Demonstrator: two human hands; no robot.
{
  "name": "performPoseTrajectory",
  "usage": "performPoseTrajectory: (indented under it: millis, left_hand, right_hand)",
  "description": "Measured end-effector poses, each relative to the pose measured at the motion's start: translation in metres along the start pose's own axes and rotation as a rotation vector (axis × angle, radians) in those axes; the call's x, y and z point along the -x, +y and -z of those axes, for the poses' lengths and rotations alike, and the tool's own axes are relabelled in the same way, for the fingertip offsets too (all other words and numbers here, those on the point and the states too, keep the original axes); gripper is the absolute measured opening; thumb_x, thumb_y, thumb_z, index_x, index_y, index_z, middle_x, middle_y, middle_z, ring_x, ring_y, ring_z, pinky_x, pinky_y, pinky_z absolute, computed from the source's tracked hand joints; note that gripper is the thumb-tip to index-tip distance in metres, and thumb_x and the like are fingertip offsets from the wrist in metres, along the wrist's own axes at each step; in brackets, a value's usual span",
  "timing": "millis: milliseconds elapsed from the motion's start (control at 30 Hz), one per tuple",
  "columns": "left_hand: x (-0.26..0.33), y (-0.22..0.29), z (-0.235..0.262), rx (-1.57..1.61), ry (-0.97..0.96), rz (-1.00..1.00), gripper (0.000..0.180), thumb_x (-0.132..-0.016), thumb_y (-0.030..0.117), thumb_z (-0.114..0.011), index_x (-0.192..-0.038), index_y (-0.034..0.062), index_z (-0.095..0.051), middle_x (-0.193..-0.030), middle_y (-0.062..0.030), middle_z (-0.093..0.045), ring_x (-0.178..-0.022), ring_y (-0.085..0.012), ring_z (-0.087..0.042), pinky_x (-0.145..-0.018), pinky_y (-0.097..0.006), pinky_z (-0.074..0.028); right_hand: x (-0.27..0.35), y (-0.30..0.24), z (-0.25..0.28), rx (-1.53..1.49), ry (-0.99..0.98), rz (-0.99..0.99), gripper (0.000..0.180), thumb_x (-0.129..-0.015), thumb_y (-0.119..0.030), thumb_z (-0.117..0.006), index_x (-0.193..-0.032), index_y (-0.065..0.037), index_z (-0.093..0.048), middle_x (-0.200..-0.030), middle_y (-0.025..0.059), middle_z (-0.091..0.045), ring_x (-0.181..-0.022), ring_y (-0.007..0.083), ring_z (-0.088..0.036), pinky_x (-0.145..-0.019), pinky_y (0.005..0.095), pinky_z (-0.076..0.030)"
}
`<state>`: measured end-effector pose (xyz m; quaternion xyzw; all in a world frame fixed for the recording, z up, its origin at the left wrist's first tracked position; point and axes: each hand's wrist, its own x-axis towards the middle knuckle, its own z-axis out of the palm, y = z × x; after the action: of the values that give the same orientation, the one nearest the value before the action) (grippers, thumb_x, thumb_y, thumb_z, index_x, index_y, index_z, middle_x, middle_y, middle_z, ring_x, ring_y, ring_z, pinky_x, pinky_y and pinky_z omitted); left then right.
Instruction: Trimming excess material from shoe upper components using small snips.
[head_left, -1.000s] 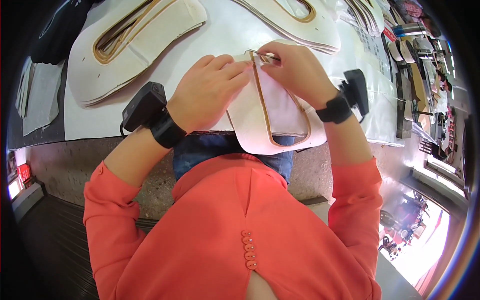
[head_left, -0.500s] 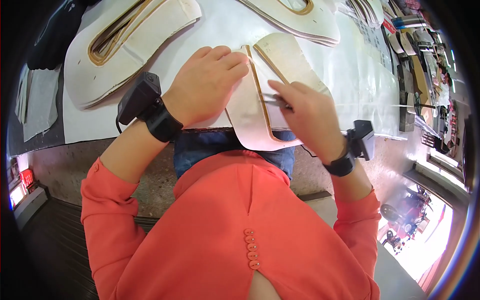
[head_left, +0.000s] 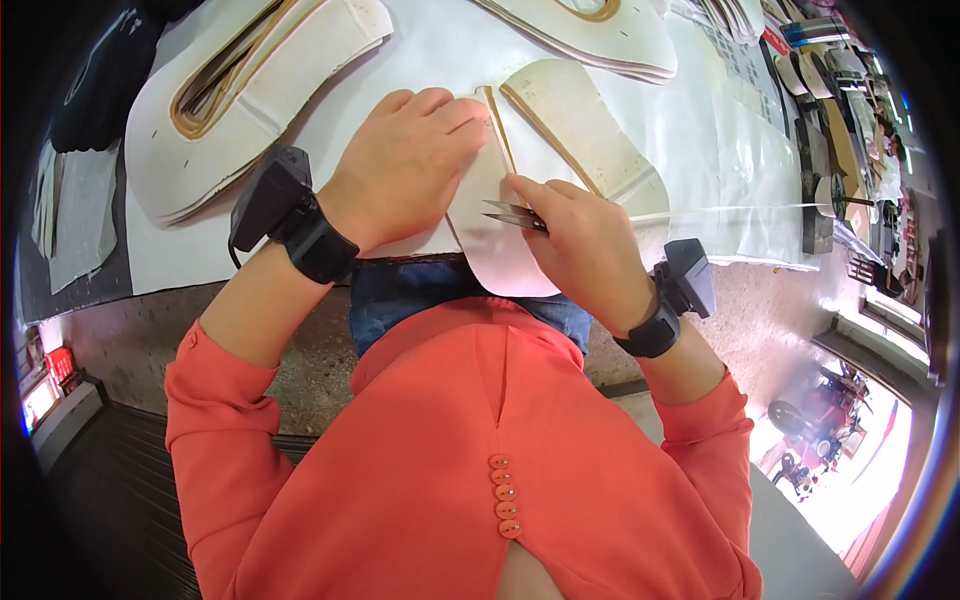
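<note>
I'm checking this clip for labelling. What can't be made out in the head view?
- Scissors: handles hidden inside the right hand; only the blade tips show.
- White piece: its left part lies under the left hand.
- Stack at top: cut off by the picture edge.
- Shelf items at right: too small and bent by the fisheye.

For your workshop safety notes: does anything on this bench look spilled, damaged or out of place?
Nothing stands out. The left hand presses the cream cut piece flat; the right hand holds small scissors over it. Stacked pieces lie tidy.
</note>
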<state>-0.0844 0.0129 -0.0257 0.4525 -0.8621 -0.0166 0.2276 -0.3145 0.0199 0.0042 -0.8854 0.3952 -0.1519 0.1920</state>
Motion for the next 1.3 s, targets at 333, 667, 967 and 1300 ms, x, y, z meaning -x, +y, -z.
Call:
performPoseTrajectory:
  millis: [333, 667, 967, 1300]
  left_hand:
    - [-0.003, -0.001, 0.001, -0.002, 0.000, -0.002, 0.023, -0.086, 0.008, -0.064, -0.110, 0.0064, -0.067, -0.116, -0.0046, -0.063, -0.108, -0.0249, -0.060, -0.094, -0.041, -0.048]
    - [-0.011, -0.001, 0.011, -0.017, -0.117, -0.026, 0.035, -0.082, 0.003, -0.066, -0.117, 0.0068, -0.067, -0.120, -0.0052, -0.062, -0.108, -0.0279, -0.059, -0.096, -0.041, -0.047]
    - [-0.038, -0.010, 0.007, -0.160, -0.061, -0.266, 0.017, -0.087, 0.005, -0.064, -0.105, 0.0040, -0.064, -0.136, -0.0049, -0.062, -0.126, -0.0283, -0.055, -0.110, -0.047, -0.042]
    - [-0.002, 0.001, 0.017, -0.166, -0.116, -0.154, 0.026, -0.091, 0.024, -0.069, -0.114, 0.0118, -0.063, -0.131, -0.0073, -0.064, -0.131, -0.0255, -0.053, -0.115, -0.049, -0.037]
  right_hand:
    - [-0.002, 0.004, -0.004, 0.002, -0.083, 0.027, 0.014, -0.085, -0.008, -0.066, -0.098, -0.008, -0.062, -0.078, 0.0098, -0.065, -0.067, 0.0332, -0.066, -0.057, 0.0439, -0.052]
    - [-0.001, -0.014, -0.004, 0.099, -0.060, 0.045, 0.043, -0.080, -0.040, -0.080, -0.090, -0.004, -0.059, -0.071, 0.0080, -0.062, -0.060, 0.0279, -0.067, -0.050, 0.0402, -0.049]
    - [0.004, -0.015, -0.011, 0.167, -0.007, 0.035, 0.041, -0.080, -0.040, -0.081, -0.094, -0.007, -0.061, -0.073, 0.0056, -0.063, -0.058, 0.0248, -0.066, -0.051, 0.0379, -0.050]
    - [0.011, -0.014, 0.016, 0.383, -0.168, -0.001, 0.024, -0.084, -0.019, -0.072, -0.104, -0.009, -0.063, -0.075, 0.0068, -0.063, -0.058, 0.0270, -0.064, -0.052, 0.0401, -0.050]
